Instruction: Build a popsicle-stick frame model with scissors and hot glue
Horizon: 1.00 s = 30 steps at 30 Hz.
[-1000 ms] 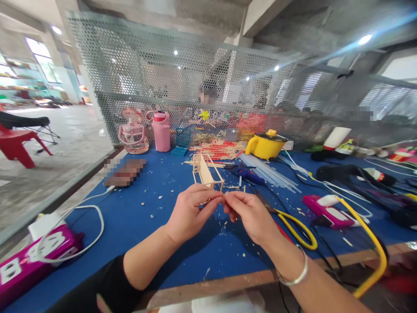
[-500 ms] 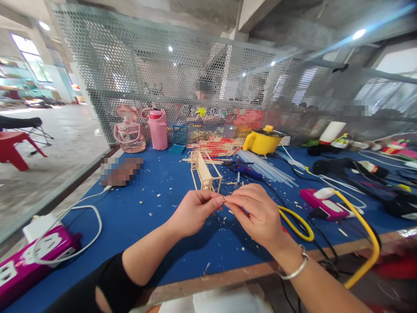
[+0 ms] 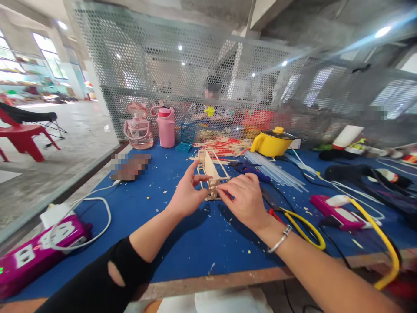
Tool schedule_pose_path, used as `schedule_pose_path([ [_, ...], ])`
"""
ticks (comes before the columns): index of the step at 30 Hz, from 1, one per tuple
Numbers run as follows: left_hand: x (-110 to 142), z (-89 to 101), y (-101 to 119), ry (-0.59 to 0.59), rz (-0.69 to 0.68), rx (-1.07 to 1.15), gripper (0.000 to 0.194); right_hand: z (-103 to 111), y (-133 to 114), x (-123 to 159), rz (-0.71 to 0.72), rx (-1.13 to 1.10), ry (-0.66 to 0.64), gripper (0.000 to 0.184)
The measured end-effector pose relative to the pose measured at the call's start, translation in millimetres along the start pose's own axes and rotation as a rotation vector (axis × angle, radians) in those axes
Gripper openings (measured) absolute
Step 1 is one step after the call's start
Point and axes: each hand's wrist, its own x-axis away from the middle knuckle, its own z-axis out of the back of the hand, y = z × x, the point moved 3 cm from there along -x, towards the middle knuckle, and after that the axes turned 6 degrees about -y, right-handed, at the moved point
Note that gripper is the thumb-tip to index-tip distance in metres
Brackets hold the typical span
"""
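A small bridge-like model made of thin wooden sticks (image 3: 210, 167) stands on the blue table in front of me. My left hand (image 3: 188, 191) is at its near left corner, thumb and fingers spread apart, the fingertips close to or touching the sticks. At the near end of the model, my right hand (image 3: 246, 198) has thumb and fingertips pinched together. Whatever is in that pinch is too small to make out. Just behind the right hand lies a dark blue glue gun (image 3: 252, 169). Clear glue sticks (image 3: 276, 170) lie beyond it.
Red-tipped wooden sticks (image 3: 224, 145) are piled at the back, beside a yellow pot (image 3: 273, 142). Two pink bottles (image 3: 166, 126) stand by the mesh partition (image 3: 146, 65). Pliers (image 3: 276, 211), a yellow cable (image 3: 309, 230) and purple power strips (image 3: 337, 211) lie around; wood scraps dot the table.
Both hands have moved forward from the table's near side to the model's near end. They were pinched together; my left fingers have since spread, while the right stays pinched. The view has shifted left.
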Motion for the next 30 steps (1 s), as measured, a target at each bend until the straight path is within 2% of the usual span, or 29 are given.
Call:
schedule_pose_path([
  [4,5.0,-6.5,-1.8,-0.035,0.018,0.033,0.092,-5.4,1.0,-3.6,0.015,0.038,-0.007,0.016],
  [11,4.9,-5.5,1.7,0.007,0.054,-0.028,0.089,-11.0,2.8,-5.2,0.019,0.065,-0.023,0.016],
  [17,3.7,-5.4,0.9,0.021,0.021,-0.051,0.084,-12.8,0.8,-6.4,0.007,0.076,-0.054,0.018],
  [30,2.2,-4.8,-4.9,0.015,-0.033,-0.119,0.077,-9.6,-7.6,-8.7,-0.009,0.187,-0.033,0.019],
])
